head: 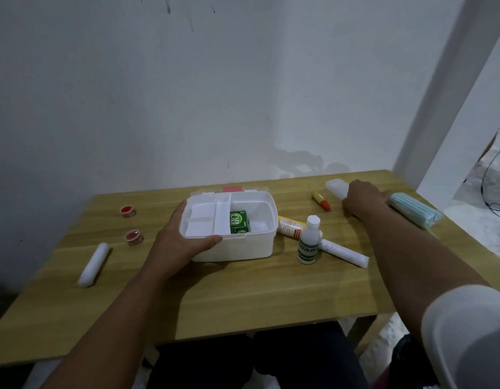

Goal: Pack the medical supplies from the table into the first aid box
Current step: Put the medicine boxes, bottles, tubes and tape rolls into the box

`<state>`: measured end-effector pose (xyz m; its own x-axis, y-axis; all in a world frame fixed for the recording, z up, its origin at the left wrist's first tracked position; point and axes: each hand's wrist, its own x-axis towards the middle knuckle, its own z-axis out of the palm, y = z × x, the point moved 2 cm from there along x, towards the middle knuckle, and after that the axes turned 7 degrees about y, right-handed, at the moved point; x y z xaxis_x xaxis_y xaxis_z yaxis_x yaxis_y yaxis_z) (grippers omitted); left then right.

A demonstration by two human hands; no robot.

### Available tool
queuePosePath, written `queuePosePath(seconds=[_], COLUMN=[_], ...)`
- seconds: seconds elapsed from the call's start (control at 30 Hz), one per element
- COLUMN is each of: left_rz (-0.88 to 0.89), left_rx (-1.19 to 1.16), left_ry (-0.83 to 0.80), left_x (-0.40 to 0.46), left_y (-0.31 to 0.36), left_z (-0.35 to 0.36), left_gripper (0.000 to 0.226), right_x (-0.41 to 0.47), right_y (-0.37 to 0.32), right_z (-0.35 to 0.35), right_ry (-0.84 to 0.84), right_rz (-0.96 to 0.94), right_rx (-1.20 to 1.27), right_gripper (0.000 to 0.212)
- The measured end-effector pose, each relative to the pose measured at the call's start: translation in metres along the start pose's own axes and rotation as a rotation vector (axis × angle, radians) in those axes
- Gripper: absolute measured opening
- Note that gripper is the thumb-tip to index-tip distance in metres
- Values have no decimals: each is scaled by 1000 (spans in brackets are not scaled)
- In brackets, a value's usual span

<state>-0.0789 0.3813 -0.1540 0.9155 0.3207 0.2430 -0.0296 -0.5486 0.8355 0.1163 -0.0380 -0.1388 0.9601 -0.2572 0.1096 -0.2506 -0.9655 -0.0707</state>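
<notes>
The white first aid box [260,242] stands open mid-table, a green carton [239,222] inside beside its white divider tray [204,220]. My left hand [181,240] grips the box's front left corner, thumb on the rim. My right hand [361,200] lies at the back right, over one end of a clear white plastic case [336,187]; whether it grips it I cannot tell. A pack of blue face masks [414,210] lies just right of that hand. A white bottle [309,240], a yellow tube [289,227], a white roll [345,254] and a yellow-and-red stick [321,200] lie right of the box.
Left of the box are two small red-capped pots [127,211] [133,237] and another white gauze roll [93,265]. The wooden table [243,301] stands against a white wall. A white post rises at the right, with cables on the floor behind it.
</notes>
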Motion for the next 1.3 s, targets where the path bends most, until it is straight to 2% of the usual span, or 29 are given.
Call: queuePosePath(seconds=[0.2,0.3,0.47,0.57,0.63,0.73,0.83,1.0,1.13,1.3], left_rz=[0,4,9,-5,-10,-12,-28,-27,-14,-31], left_rx=[-14,-41,-69,-64,-65,-68,-81,-92,-78,-37], left_ry=[-23,-27,-44,-36,-41,-59,-65,-63,-60,-58], left_x=[-1,-2,-4,-4,-4,-2,-1,-1,-1,1], left_y=[1,2,4,5,5,2,1,-2,0,-4], left_z=[0,-1,-3,-3,-2,-3,-4,-4,-1,0], left_gripper=[107,102,107,110,113,116,120,120,116,122], right_x=[8,-8,-41,-64,-83,-110,-124,-132,-133,-140], right_y=[2,-9,-45,-76,-96,-121,-139,-160,-173,-187], right_z=[-10,-39,-98,-127,-142,-148,-138,-112,-90,-68], right_ry=[1,36,100,28,-56,-193,-275,-186,-152,-155], right_rz=[15,-32,-234,-417,-557,-720,-787,-796,-798,-835], right_rx=[177,283,483,523,506,353,202,58,109,201], right_gripper=[49,54,50,52,50,45,43,41,42,43])
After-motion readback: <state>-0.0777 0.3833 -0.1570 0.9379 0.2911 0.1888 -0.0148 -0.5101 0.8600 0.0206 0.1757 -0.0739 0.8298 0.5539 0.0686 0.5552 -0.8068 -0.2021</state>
